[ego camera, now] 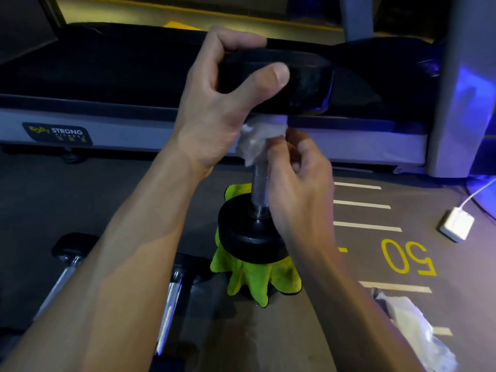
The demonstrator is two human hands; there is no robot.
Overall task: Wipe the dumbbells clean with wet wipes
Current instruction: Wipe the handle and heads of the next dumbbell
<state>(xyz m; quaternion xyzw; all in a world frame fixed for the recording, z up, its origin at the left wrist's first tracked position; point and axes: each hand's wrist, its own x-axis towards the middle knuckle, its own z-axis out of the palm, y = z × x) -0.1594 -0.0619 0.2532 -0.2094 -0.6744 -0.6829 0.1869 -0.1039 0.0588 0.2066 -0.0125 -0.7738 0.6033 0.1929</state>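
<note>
On the floor (295,331), before a treadmill (107,122), item under work: one dumbbell (257,194), stood on end, lower head resting on a green cloth (255,280), upper head raised toward the camera.

Hands. Left hand (228,98) grips the upper head, thumb across its near face and fingers (236,40) curled over the far edge. Right hand (298,178) pinches a wet wipe (255,142) against the top of the metal handle, just under the upper head; fingers bent round the wipe and bar.

Handling, judged. Dumbbell: heavy, rigid, top-heavy when upright; the cloth beneath is soft, so the base may rock. Best steadied at the upper head, as it is now. The handle looks textured and should give purchase, though it may turn slick once wet. Wipe: thin, limp, damp, prone to bunching; best wrapped round the bar and drawn along it.

Count.
- Dumbbells: three in view; one upright, two lying at lower left (67,264) (174,291), partly hidden by the forearms.
- Wet wipes in use: one.
- Green cloths: one.
- Crumpled wrapper or wipe packet at lower right (413,328): one; contents cannot be told.
- White plug adapter with cable (456,224): one.
</note>
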